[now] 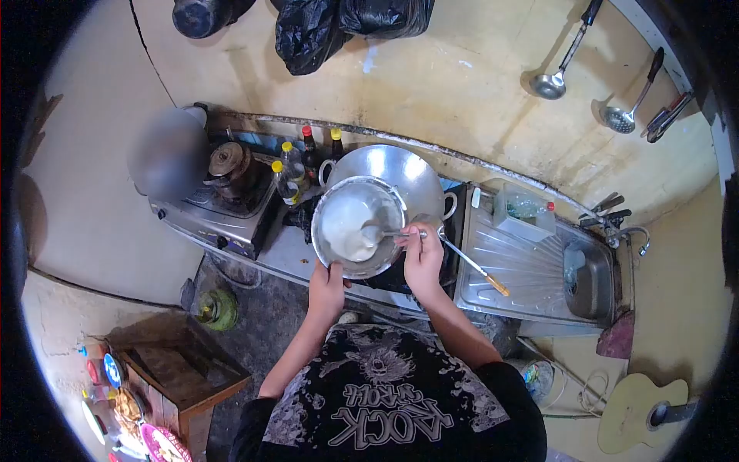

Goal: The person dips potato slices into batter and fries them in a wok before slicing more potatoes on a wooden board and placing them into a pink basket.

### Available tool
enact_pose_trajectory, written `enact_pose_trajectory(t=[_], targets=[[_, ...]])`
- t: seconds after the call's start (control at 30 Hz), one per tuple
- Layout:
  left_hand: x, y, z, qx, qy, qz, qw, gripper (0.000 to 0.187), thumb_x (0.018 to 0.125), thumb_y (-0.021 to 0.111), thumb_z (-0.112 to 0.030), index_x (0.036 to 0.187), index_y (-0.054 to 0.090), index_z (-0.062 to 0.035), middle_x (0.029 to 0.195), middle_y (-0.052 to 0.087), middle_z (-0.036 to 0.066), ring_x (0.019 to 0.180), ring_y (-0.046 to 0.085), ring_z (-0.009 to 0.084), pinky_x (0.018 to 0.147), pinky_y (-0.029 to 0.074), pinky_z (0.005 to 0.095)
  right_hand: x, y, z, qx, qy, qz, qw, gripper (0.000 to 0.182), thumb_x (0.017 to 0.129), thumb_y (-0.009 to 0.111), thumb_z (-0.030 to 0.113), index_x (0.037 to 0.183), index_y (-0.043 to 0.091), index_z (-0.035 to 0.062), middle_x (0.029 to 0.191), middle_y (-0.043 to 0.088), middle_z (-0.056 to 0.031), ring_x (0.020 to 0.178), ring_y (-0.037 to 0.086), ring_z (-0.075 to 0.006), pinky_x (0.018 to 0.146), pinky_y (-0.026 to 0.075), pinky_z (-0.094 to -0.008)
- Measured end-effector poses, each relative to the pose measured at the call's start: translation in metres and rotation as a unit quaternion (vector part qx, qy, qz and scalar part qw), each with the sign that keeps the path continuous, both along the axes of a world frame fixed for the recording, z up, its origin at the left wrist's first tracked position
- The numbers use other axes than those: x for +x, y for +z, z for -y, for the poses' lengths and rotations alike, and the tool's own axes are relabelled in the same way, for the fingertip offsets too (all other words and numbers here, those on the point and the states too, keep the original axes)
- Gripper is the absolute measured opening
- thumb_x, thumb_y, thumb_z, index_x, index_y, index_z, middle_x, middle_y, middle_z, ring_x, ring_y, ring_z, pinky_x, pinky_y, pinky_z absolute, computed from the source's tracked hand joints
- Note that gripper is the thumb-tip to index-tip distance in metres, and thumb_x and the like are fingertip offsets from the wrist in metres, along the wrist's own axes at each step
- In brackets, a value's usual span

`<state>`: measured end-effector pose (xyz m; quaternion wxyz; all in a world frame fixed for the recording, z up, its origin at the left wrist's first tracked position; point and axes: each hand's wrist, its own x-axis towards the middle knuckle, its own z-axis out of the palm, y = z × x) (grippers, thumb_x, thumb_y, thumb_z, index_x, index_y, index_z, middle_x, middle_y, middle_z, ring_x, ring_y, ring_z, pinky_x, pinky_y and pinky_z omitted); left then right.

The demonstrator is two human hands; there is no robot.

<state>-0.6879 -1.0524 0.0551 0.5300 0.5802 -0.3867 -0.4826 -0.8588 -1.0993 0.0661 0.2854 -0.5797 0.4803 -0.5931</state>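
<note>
A metal bowl [317, 245] of white, batter-like liquid is tilted above the counter, in front of the large wok [385, 163]. My left hand [328, 286] is closed on the bowl's near-left rim, with the thumb over the edge. In my right hand [421, 258] is the handle of a metal spoon [371, 233], its head in the white liquid. A long utensil with a wooden-looking tip on its handle [493, 282] extends from beside my right hand over the drainboard; its far end is hidden. The bowl hides part of the wok.
Left of the wok stand several bottles [292, 163] and a gas stove [231, 219] with a dark kettle [229, 163]. To the right are a sink [594, 285] and a plastic container [525, 212]. A ladle [548, 85] and a skimmer [618, 118] hang on the wall.
</note>
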Motion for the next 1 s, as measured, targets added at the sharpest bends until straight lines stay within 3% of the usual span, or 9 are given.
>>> enact_pose_trajectory(t=[0.17,0.27,0.37,0.57,0.77,0.87,1.0], targets=[[0.002,-0.002,0.003,-0.004,-0.006,0.000,1.000,0.027,0.092,0.042,-0.013,0.111,0.044,0.0066,0.084,0.058,0.012,0.058,0.053,0.0131,0.052,0.045,0.0277,0.008,-0.008,-0.004,0.038,0.045,0.082,0.995,0.016,0.096,0.043,0.010,0.091,0.053,-0.0019,0.082,0.056,-0.0069,0.067,0.061,-0.0132,0.061,0.048,-0.0249],[0.003,0.002,0.003,0.010,-0.008,0.004,1.000,0.027,0.092,0.042,-0.013,0.111,0.044,0.0066,0.083,0.058,0.011,0.058,0.053,0.0131,0.052,0.045,0.0276,0.010,-0.004,-0.008,0.029,0.034,0.091,0.995,0.018,0.097,0.040,0.012,0.093,0.051,-0.0009,0.081,0.057,-0.0071,0.067,0.061,-0.0136,0.063,0.050,-0.0252],[0.005,0.000,0.005,0.005,-0.013,0.004,1.000,0.028,0.092,0.042,-0.013,0.111,0.045,0.0067,0.083,0.059,0.011,0.058,0.054,0.0135,0.052,0.045,0.0277,0.012,-0.004,-0.011,0.044,0.024,0.175,0.983,0.020,0.098,0.039,0.014,0.092,0.051,-0.0011,0.082,0.057,-0.0076,0.067,0.061,-0.0138,0.063,0.050,-0.0254],[0.006,-0.005,0.007,-0.001,-0.014,0.032,0.999,0.030,0.092,0.042,-0.017,0.111,0.045,0.0058,0.084,0.059,0.013,0.059,0.055,0.0146,0.053,0.046,0.0278,0.015,-0.015,-0.014,0.031,0.060,0.118,0.991,0.020,0.097,0.039,0.013,0.093,0.051,-0.0024,0.082,0.056,-0.0067,0.068,0.060,-0.0134,0.063,0.049,-0.0251],[0.006,-0.006,0.010,0.019,-0.013,0.050,0.998,0.031,0.092,0.042,-0.018,0.112,0.045,0.0049,0.083,0.060,0.013,0.058,0.056,0.0147,0.052,0.046,0.0277,0.019,-0.026,-0.014,0.069,0.056,0.217,0.972,0.022,0.098,0.038,0.014,0.093,0.051,-0.0026,0.083,0.057,-0.0079,0.071,0.060,-0.0132,0.065,0.050,-0.0260],[0.007,-0.012,0.011,0.021,-0.018,0.056,0.998,0.032,0.092,0.042,-0.019,0.113,0.044,0.0048,0.081,0.060,0.012,0.056,0.056,0.0143,0.051,0.046,0.0277,0.022,-0.028,-0.016,0.028,0.052,0.166,0.984,0.024,0.099,0.037,0.018,0.093,0.050,-0.0010,0.086,0.057,-0.0104,0.072,0.061,-0.0165,0.067,0.051,-0.0290],[0.010,-0.024,0.016,0.000,-0.025,0.027,0.999,0.032,0.092,0.042,-0.019,0.113,0.044,0.0049,0.080,0.060,0.012,0.056,0.056,0.0142,0.051,0.046,0.0278,0.027,-0.030,-0.014,0.050,0.044,0.216,0.974,0.022,0.098,0.037,0.017,0.094,0.049,-0.0009,0.086,0.058,-0.0111,0.070,0.061,-0.0175,0.066,0.051,-0.0295]])
